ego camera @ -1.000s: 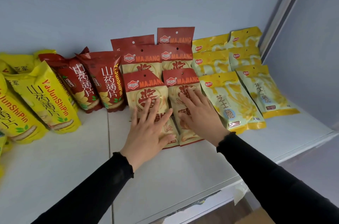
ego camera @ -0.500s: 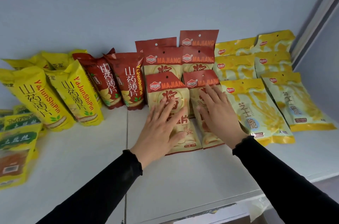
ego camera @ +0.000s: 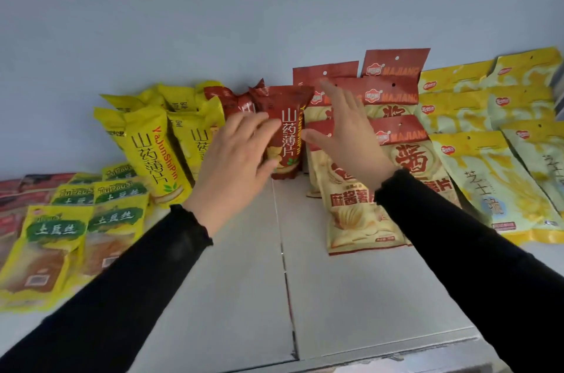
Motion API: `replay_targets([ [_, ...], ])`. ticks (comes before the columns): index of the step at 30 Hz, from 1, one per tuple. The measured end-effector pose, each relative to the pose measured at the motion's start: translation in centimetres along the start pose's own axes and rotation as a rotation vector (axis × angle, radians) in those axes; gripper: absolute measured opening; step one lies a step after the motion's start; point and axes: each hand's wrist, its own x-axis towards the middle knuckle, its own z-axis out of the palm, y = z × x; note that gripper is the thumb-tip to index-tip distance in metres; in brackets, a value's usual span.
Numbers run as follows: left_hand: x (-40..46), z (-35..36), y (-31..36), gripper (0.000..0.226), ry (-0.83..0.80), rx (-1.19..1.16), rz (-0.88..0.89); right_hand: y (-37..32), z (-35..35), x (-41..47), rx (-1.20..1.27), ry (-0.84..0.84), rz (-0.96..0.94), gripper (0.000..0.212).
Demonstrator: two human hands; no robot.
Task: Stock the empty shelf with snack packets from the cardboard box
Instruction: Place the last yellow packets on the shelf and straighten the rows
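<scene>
1. Red, upright and leaning back toward the grey wall (ego camera: 213, 6), the red yam-chip bag (ego camera: 288, 131) stands at the seam of the white shelf (ego camera: 351, 296), and everything below is placed relative to it.
2. On its left side the left hand (ego camera: 235, 155) reaches in with fingers spread and loose; the fingertips (ego camera: 268, 125) overlap the bag's left edge, though whether they actually press it cannot be told.
3. On its right side the right hand (ego camera: 345, 131) is raised with the palm facing the bag, fingers straight and together, thumb out toward the bag's right edge, closed on nothing.
4. Both hands are apart from each other, with the bag between them, and black sleeves (ego camera: 457, 250) cover both arms.
5. Just behind and left of the bag a second red bag (ego camera: 235, 100) shows only its crumpled top.
6. Further left stand the yellow yam-chip bags (ego camera: 152, 155), tilted back in a cluster.
7. Left of those and nearer the shelf's front edge lie the flat yellow-green packets (ego camera: 76, 220), with dark red packets (ego camera: 30, 183) at the far left edge, blurred.
8. Right of the bag, the red-and-cream MAJIANG packets (ego camera: 396, 140) lie overlapping in rows, partly behind the right hand.
9. Beyond them, furthest right, lie the yellow cheese-crisp packets (ego camera: 488, 189), also overlapping in rows.
</scene>
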Motion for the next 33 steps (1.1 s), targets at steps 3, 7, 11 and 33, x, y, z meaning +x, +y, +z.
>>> replay_targets([
  [3,3.2,-3.2,-3.1,0.058,0.074,0.086,-0.019,-1.4,0.8,2.1,-0.048,0.005,0.047,0.091],
  [7,8.5,-4.9,-5.7,0.063,-0.120,0.211,-0.105,-2.8,1.1,3.8,-0.123,-0.022,0.070,0.088],
  [11,11.4,-3.4,-5.7,0.065,-0.417,0.442,-0.086,-3.9,1.5,4.6,-0.205,-0.078,0.038,0.074],
  [33,4.6,-7.8,-9.2,0.047,0.028,-0.094,-0.024,-7.2,3.1,0.5,-0.134,0.321,-0.146,0.046],
])
